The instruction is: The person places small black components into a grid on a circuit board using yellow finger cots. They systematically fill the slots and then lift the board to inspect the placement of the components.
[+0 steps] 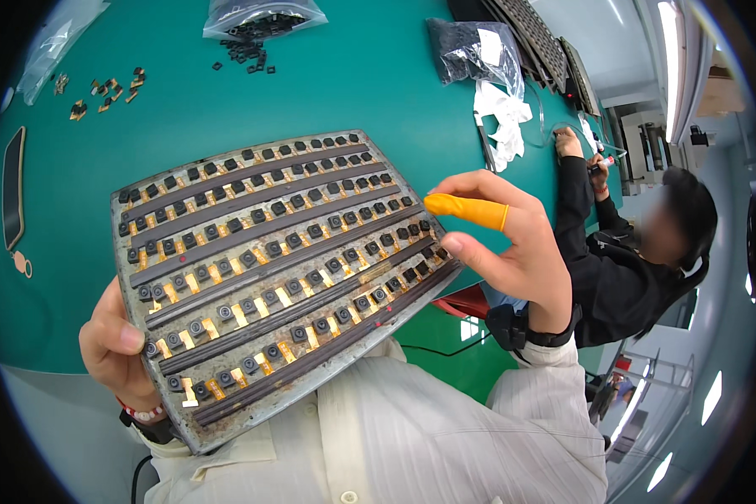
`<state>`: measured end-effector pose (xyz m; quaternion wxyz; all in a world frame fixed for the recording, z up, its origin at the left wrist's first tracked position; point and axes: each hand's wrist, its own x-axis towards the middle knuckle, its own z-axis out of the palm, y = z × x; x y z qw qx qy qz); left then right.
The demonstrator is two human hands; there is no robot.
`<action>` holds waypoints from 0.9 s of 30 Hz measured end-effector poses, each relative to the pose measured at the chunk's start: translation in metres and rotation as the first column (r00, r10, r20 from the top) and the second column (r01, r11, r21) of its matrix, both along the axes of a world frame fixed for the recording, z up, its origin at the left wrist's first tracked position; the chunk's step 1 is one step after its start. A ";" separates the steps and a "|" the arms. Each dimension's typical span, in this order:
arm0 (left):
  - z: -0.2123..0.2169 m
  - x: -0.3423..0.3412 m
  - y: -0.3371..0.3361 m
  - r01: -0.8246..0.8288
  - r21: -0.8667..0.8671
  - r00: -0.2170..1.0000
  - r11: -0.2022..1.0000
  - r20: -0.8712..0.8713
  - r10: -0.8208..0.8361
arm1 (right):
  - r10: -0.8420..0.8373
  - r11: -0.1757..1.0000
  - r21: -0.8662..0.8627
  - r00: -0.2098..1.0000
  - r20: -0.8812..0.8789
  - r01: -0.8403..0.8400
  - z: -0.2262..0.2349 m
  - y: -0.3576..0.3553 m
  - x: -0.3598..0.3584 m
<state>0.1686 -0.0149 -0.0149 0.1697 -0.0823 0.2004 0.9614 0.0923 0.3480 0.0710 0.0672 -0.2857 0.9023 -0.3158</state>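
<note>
My left hand (pixel 117 344) grips the left edge of a grey metal tray (pixel 186 427), with the thumb on its top face. Slanted rows of small black camera modules (pixel 273 249) with gold flex tabs lie on the tray, separated by long dark strips (pixel 226 223). Beside the tray's right end, my right hand (pixel 521 252) has its thumb and index finger apart, with nothing visible between them. A yellow finger cot (pixel 470 212) covers that index finger. The fingertips come close to the tray's edge; whether they touch it I cannot tell.
On the green table (pixel 361 84) lie loose gold-tabbed parts (pixel 109 91), a phone (pixel 13 189), a bag of black pieces (pixel 260 18) with some spilled, another dark-filled bag (pixel 470 55), white tissue (pixel 504 126) and stacked trays (pixel 529 34). A co-worker (pixel 630 260) sits at the right.
</note>
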 end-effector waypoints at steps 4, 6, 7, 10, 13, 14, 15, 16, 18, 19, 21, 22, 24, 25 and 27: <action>0.002 -0.001 0.002 -0.021 0.022 1.000 1.000 0.012 0.020 | -0.050 0.997 0.060 0.998 -0.036 0.053 -0.003 0.009 0.000; 0.002 -0.002 0.002 -0.019 0.023 1.000 1.000 0.009 0.019 | -0.082 0.995 0.062 0.996 -0.030 0.084 -0.006 0.015 0.002; 0.001 -0.002 0.001 -0.009 0.022 1.000 1.000 0.003 0.009 | -0.103 0.993 0.062 0.995 -0.014 0.104 -0.007 0.018 0.006; -0.002 -0.002 -0.006 0.021 -0.012 1.000 1.000 -0.014 -0.021 | -0.131 0.988 0.078 0.991 0.005 0.131 -0.006 0.026 0.014; 0.002 -0.004 0.000 0.012 -0.039 0.999 0.999 -0.031 -0.013 | -0.127 0.984 0.130 0.991 0.037 0.121 -0.003 0.031 0.021; 0.002 -0.005 -0.002 0.030 -0.049 0.999 0.998 -0.037 -0.032 | -0.126 0.982 0.151 0.991 0.051 0.117 -0.002 0.031 0.023; 0.002 -0.006 -0.003 0.048 -0.060 0.998 0.997 -0.042 -0.051 | -0.112 0.986 0.133 0.991 0.072 0.102 -0.001 0.031 0.024; 0.002 -0.005 -0.002 0.041 -0.054 0.998 0.998 -0.040 -0.043 | -0.097 0.990 0.113 0.991 0.092 0.087 -0.001 0.031 0.026; 0.001 -0.005 -0.003 0.045 -0.062 0.998 0.997 -0.042 -0.048 | -0.074 0.994 0.087 0.992 0.106 0.065 0.002 0.030 0.028; 0.001 -0.005 -0.003 0.047 -0.066 0.998 0.997 -0.043 -0.050 | -0.064 0.996 0.076 0.993 0.098 0.056 0.002 0.029 0.028; 0.001 -0.004 -0.003 0.045 -0.079 0.998 0.996 -0.032 -0.047 | -0.062 0.997 0.056 0.997 0.055 0.059 -0.002 0.026 0.029; 0.001 -0.004 -0.003 0.044 -0.085 0.999 0.995 -0.026 -0.046 | -0.071 0.996 0.048 0.997 0.021 0.070 -0.007 0.025 0.029; 0.003 -0.003 -0.003 0.039 -0.080 0.999 0.996 -0.020 -0.041 | -0.078 0.996 0.048 0.997 -0.026 0.079 -0.013 0.022 0.029; 0.003 -0.002 -0.003 0.037 -0.077 0.999 0.996 -0.017 -0.039 | -0.076 0.995 0.059 0.996 -0.040 0.078 -0.015 0.020 0.029; 0.003 -0.001 -0.002 0.030 -0.067 0.999 0.997 -0.028 -0.032 | -0.064 0.995 0.074 0.996 -0.065 0.069 -0.019 0.015 0.027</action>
